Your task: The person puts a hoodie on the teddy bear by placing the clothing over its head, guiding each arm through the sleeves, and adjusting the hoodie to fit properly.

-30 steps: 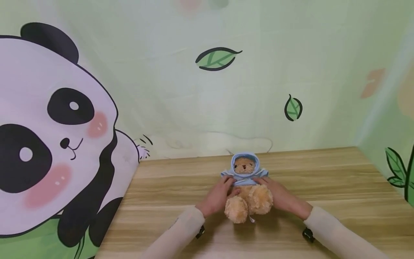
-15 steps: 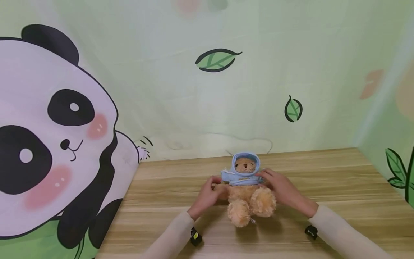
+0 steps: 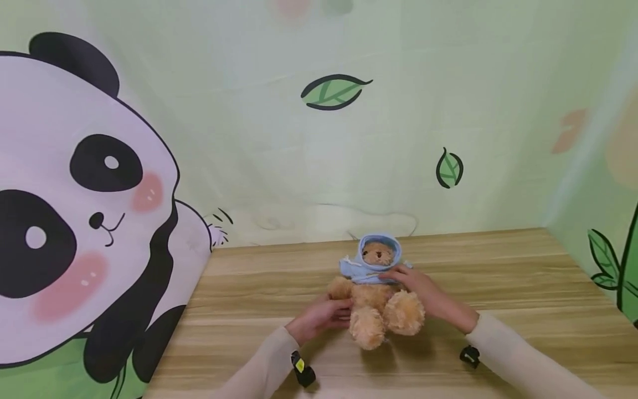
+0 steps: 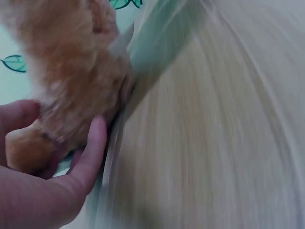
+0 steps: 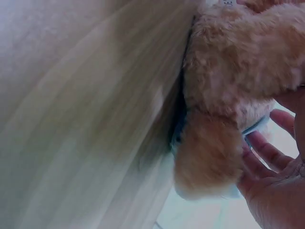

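A tan plush bear (image 3: pixel 368 327) in a blue hooded top (image 3: pixel 366 271) lies face up on the wooden table, its feet toward the near edge. My left hand (image 3: pixel 315 318) holds the bear's side between its arm and leg; in the left wrist view, the thumb and a finger of that hand (image 4: pixel 62 191) lie against the fur (image 4: pixel 71 76). On the other side, my right hand (image 3: pixel 428 293) grips the bear at the front of the top. The right wrist view has its fingers bent against the bear (image 5: pixel 209 152) near the blue cloth, partly hidden.
The wooden table (image 3: pixel 259 271) extends around the bear to a pale green backdrop (image 3: pixel 239 138) with leaves and a large panda (image 3: pixel 30 122) at left. Small black devices (image 3: pixel 305 377) sit beneath both wrists.
My left hand has dropped lower along the bear's side, and the bear's arm beside it now shows outside the sleeve. My right fingers have moved inward over the blue top.
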{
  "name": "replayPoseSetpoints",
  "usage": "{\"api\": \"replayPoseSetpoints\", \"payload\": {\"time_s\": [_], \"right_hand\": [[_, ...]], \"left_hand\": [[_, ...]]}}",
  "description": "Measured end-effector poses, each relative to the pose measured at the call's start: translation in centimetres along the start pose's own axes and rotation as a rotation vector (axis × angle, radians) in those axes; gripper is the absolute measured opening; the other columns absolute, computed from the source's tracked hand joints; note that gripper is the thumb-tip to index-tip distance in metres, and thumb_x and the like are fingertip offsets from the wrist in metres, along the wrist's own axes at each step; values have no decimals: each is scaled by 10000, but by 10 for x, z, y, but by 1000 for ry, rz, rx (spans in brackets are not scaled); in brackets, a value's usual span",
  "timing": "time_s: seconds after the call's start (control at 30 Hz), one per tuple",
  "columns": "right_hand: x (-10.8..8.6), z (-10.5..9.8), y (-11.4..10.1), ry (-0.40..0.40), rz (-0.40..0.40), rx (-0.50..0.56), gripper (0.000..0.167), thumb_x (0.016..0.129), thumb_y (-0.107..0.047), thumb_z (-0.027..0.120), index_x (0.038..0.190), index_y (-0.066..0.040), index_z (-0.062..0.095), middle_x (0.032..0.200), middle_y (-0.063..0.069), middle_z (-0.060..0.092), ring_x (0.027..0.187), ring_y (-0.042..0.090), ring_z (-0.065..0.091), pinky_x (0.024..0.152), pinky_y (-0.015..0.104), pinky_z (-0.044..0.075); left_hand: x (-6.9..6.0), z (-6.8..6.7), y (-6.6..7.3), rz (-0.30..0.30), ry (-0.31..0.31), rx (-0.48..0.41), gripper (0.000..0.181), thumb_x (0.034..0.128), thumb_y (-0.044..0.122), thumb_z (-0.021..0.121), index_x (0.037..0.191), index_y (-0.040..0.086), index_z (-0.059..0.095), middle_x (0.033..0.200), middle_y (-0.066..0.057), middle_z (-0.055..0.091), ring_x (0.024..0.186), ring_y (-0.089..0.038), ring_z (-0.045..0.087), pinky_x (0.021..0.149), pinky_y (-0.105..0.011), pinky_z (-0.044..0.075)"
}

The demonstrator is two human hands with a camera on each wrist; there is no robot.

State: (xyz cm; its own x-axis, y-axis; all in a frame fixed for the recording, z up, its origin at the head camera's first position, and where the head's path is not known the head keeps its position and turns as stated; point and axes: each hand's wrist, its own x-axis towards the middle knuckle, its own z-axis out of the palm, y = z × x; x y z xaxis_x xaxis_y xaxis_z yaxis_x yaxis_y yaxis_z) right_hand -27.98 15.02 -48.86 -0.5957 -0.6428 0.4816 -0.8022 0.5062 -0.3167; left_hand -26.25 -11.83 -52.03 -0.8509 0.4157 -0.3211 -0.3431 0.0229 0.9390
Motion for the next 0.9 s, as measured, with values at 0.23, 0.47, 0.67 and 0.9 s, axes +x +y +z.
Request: {"api": "replayPoseSetpoints", "payload": {"time_s": [0.23,0.47,0.67,0.9], "right_hand": [[1,15,1,140,-3,37,473,765,-98,823,1192,-32,632,1143,180,569,776,207,594,645,320,525],[3,12,-3,85,179,177,550,829,-178,785,1316,-60,559,1172,145,580,855,255,660,694,343,578],[7,12,-9,105,258,223,499,845,-200,772,1284,-47,591,1142,148,614,925,285,675,805,451,563],[7,12,-16,109,393,449,524,858,-166,764,1299,-29,518,1215,226,558,1034,379,652,884,514,531]], "left_hand": [[1,5,7,68,79,-82,674,949,299,600,1511,188,246,1257,-125,629,1026,-235,664,849,-433,550],[4,3,12,145,114,-93,521,995,262,508,1467,83,382,1281,-74,585,1015,-143,604,798,-335,541],[8,7,9,182,102,-51,510,992,230,528,1463,80,403,1477,-147,435,1130,-173,557,800,-324,547],[8,16,16,247,171,1,472,957,331,607,1385,187,469,1476,-86,420,1117,-185,572,837,-325,525]]}}
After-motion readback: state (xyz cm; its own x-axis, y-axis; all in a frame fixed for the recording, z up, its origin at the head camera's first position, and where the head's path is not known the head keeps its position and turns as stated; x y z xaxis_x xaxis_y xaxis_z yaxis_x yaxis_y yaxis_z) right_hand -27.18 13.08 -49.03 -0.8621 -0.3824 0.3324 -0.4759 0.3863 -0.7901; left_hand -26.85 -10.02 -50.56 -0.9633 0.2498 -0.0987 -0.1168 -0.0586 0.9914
